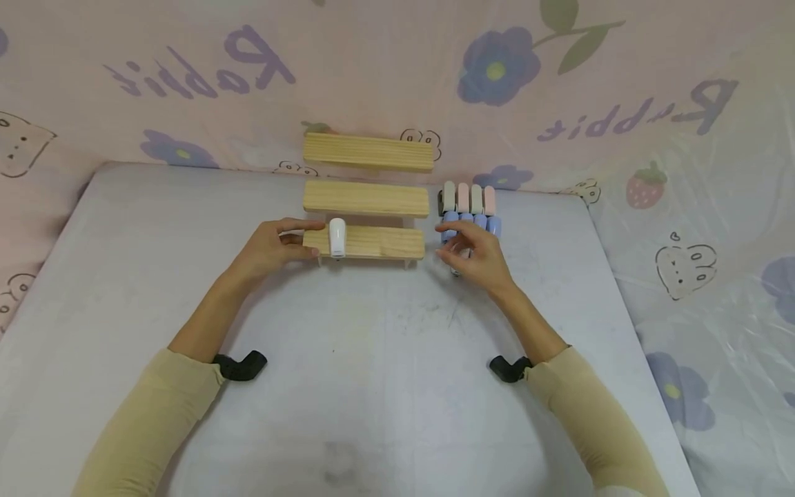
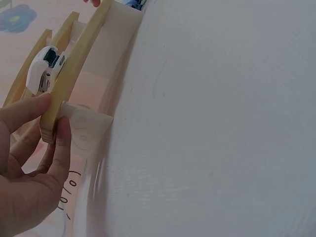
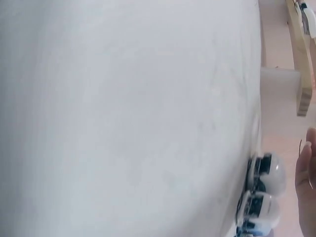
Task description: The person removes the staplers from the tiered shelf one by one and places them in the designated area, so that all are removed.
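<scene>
A white mini stapler (image 1: 337,238) stands toward the left end of the lowest board (image 1: 385,242) of a three-tier wooden display rack. My left hand (image 1: 267,250) grips that board's left end; in the left wrist view, the thumb and fingers (image 2: 62,148) lie on either side of the wood. Past the board's right end, my right hand (image 1: 479,255) hovers with thumb and fingertips apart and nothing between them. Beneath and behind it sit blue staplers (image 1: 493,227), partly covered by the hand. Two white staplers (image 3: 269,173) show below the hand in the right wrist view.
Behind the blue staplers is a row of grey and pink staplers (image 1: 462,198). The rack's middle board (image 1: 366,199) and top board (image 1: 368,152) rise toward the patterned cloth backdrop (image 1: 385,69). A pale cover lies over the table (image 1: 373,386).
</scene>
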### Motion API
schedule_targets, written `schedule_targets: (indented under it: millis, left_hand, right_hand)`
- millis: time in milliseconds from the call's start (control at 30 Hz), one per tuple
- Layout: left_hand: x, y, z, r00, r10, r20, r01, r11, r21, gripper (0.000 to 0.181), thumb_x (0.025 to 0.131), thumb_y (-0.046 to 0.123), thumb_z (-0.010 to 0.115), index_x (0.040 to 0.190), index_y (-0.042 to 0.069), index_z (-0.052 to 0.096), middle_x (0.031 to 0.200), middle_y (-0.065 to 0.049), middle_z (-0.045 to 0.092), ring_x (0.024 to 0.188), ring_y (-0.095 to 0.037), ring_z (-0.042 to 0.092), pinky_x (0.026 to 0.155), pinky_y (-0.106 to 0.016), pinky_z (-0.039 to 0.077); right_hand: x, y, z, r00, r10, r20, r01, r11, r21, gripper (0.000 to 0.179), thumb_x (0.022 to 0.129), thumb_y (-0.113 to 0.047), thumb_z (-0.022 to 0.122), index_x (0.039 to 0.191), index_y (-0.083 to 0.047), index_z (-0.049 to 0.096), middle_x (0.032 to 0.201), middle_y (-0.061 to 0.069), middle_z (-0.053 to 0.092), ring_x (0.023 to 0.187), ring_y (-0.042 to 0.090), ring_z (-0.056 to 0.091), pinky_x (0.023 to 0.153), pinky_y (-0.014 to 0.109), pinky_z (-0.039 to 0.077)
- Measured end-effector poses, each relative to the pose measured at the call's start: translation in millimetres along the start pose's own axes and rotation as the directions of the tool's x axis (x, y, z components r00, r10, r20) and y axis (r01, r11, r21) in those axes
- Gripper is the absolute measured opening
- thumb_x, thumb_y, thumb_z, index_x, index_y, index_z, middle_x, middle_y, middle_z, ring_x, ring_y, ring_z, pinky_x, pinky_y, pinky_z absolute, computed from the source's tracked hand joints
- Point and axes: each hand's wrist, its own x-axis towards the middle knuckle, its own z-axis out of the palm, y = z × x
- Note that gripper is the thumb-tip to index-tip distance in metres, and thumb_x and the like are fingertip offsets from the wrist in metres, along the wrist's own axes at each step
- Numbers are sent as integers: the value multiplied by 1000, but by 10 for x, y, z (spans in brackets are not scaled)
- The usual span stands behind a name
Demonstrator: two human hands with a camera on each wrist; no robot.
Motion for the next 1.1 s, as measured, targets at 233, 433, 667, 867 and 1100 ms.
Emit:
schedule_targets:
  millis: [233,433,667,867,1100]
  left_hand:
    - [18,7,7,1000,-15,3,15,1000,-20,53,83,12,82,133,9,64,141,-10,54,115,-25,60,82,-24,51]
    - [16,18,13,1000,-24,7,24,1000,-15,53,83,11,81,133,11,64,141,-11,54,116,-25,60,83,-24,51]
    - [18,1,11,1000,-13,19,14,998,-65,53,84,9,80,134,9,63,130,-16,61,106,-18,65,84,-28,53]
    - [22,-1,21,1000,-7,22,8,998,-68,54,84,10,80,135,9,62,128,-18,62,104,-16,65,86,-31,53]
    - [12,8,28,1000,-12,15,13,998,-65,55,84,10,81,135,9,62,130,-18,60,104,-15,65,84,-29,53]
  right_hand:
    - [86,-42,105,999,-43,4,43,999,-22,37,80,15,74,115,14,64,109,27,67,77,32,66,65,50,52]
    - [178,-110,189,998,-68,2,68,998,-11,36,80,14,74,115,12,65,108,27,67,78,36,66,61,51,49]
    - [321,-141,323,997,-74,39,73,997,15,34,81,10,75,114,8,67,106,23,70,76,27,64,59,40,48]
    - [387,-267,384,995,-49,85,44,997,62,35,81,11,74,115,12,64,106,29,68,80,34,66,66,48,53]
    - [414,-287,475,994,-42,97,33,995,92,38,81,12,74,116,14,63,104,30,68,86,41,68,71,48,56]
